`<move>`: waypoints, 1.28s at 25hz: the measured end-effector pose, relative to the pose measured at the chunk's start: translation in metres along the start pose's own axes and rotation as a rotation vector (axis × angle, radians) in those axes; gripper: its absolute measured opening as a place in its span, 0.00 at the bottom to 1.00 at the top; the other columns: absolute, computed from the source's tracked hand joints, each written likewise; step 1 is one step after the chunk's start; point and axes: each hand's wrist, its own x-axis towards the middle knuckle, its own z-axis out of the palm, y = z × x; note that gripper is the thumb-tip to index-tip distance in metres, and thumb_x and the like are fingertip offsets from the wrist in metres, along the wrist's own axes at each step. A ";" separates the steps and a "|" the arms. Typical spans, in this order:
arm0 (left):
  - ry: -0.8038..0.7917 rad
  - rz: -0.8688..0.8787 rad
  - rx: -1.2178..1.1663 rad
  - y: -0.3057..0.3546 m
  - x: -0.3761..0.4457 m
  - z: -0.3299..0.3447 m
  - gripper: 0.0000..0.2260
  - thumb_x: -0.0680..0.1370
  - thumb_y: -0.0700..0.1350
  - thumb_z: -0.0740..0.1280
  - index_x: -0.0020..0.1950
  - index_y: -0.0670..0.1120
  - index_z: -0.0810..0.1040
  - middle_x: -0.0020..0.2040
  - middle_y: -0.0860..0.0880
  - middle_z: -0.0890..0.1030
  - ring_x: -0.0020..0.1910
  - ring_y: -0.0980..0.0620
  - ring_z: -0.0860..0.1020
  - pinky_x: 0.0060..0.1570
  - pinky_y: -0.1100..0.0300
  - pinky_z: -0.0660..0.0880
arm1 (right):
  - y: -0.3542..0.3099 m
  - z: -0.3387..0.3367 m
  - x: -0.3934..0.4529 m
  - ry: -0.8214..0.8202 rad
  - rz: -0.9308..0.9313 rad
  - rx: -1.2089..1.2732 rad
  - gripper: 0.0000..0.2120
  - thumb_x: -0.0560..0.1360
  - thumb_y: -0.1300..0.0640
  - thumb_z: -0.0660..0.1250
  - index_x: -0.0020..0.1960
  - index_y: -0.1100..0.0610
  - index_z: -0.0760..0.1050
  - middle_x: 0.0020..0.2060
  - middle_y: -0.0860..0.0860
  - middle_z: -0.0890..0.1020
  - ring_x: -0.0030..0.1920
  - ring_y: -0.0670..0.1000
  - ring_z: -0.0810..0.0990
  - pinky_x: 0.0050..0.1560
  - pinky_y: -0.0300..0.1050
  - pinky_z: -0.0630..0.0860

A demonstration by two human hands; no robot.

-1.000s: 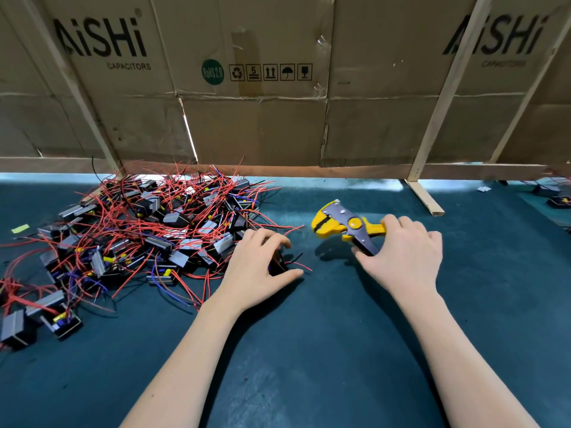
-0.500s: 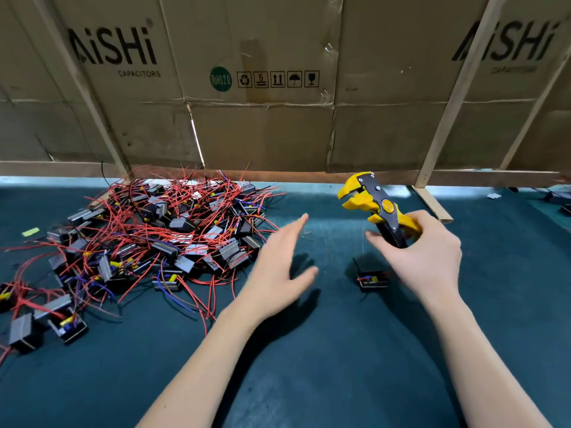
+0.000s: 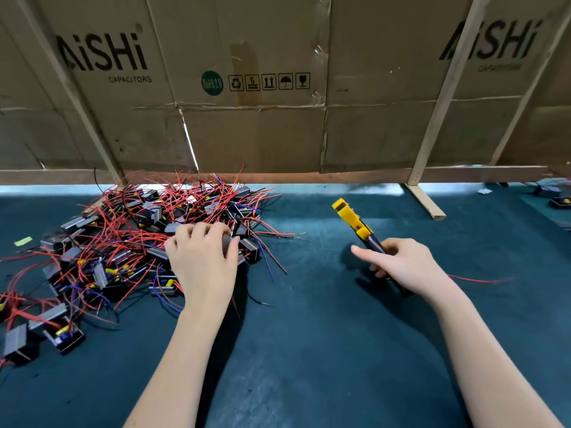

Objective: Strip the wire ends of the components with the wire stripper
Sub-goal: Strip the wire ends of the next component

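Head view: the pile (image 3: 139,239) of components is reached into by the left hand (image 3: 202,261), fingers curled round a grey component (image 3: 227,242) at its right edge. The stripper (image 3: 355,223) is gripped by its dark handles in the right hand (image 3: 404,267), forefinger stretched out, yellow head aimed up and away. Its long axis is tilted up-left. The pile lies well left of the tool; judged from this, the picked piece must be carried right to meet the head.

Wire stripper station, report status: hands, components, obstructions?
Right hand grips wire stripper. Left hand curled on a component at the pile. Red wires tangled.
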 end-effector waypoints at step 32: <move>-0.451 0.642 -0.483 0.054 -0.035 0.010 0.06 0.73 0.43 0.74 0.49 0.47 0.85 0.42 0.53 0.83 0.47 0.48 0.75 0.47 0.56 0.73 | -0.001 0.042 0.006 0.158 -0.186 0.369 0.23 0.72 0.38 0.69 0.38 0.58 0.72 0.31 0.50 0.74 0.32 0.45 0.70 0.31 0.33 0.65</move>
